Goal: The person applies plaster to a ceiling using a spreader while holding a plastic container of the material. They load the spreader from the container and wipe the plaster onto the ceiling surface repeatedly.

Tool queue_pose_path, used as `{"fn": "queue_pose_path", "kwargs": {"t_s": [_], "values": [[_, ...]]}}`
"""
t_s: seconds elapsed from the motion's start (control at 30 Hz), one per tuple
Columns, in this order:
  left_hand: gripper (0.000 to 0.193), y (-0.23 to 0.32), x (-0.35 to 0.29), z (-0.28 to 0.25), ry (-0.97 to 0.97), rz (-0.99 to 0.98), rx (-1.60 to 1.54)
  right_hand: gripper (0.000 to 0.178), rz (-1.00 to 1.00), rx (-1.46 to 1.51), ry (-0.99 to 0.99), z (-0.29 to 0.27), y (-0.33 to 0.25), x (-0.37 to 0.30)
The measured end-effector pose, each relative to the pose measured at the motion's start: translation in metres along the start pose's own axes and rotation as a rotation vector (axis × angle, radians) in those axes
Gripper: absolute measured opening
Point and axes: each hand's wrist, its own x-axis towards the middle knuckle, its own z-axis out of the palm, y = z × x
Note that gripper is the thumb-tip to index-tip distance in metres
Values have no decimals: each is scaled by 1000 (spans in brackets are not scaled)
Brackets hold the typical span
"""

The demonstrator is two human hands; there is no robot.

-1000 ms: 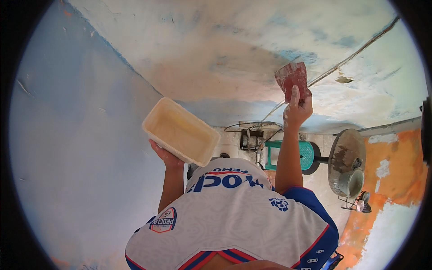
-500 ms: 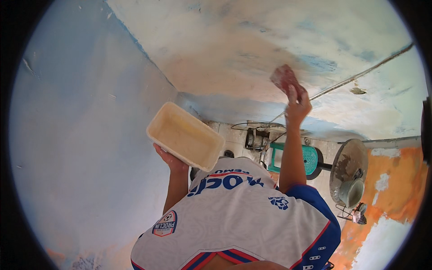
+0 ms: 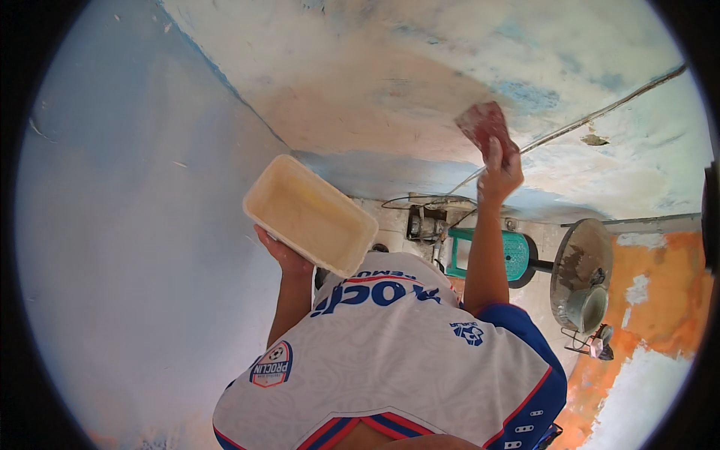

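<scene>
My left hand [image 3: 283, 251] grips a cream rectangular plastic tub [image 3: 311, 215] by its near left side. The tub is tilted, with its open top facing me and a thin pale residue on its inner walls. Raised at the right, my right hand [image 3: 500, 176] is closed on the narrow end of a dark red putty scraper [image 3: 486, 126]. The scraper's wide end is smeared with whitish matter and lies against or close to the patchy wall [image 3: 390, 97]; contact cannot be made out.
A bluish wall [image 3: 135, 225] stands at my left. A pipe or cable [image 3: 600, 112] crosses the front wall. Beyond my right forearm are a green plastic stool [image 3: 514, 255] and a round table [image 3: 568, 262] bearing a bucket [image 3: 587, 309]. Low ahead sits a grimy machine [image 3: 426, 225].
My right hand has shifted slightly right with the scraper, whose wide end now shows more sharply. The tub has risen a little in view, still in my left hand.
</scene>
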Motion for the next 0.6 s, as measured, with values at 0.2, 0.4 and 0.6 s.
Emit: {"fn": "queue_pose_path", "kwargs": {"t_s": [0.2,0.4,0.6], "values": [[79,-6,11,11,31,-99,-124,16,-276,-174,-466,70,-26,-57],[79,-10,23,3,-80,-127,-243,16,-280,-186,-221,89,-25,-23],[77,-13,28,-11,-191,-120,-280,16,-82,-37,-88,5,-49,-5]]}}
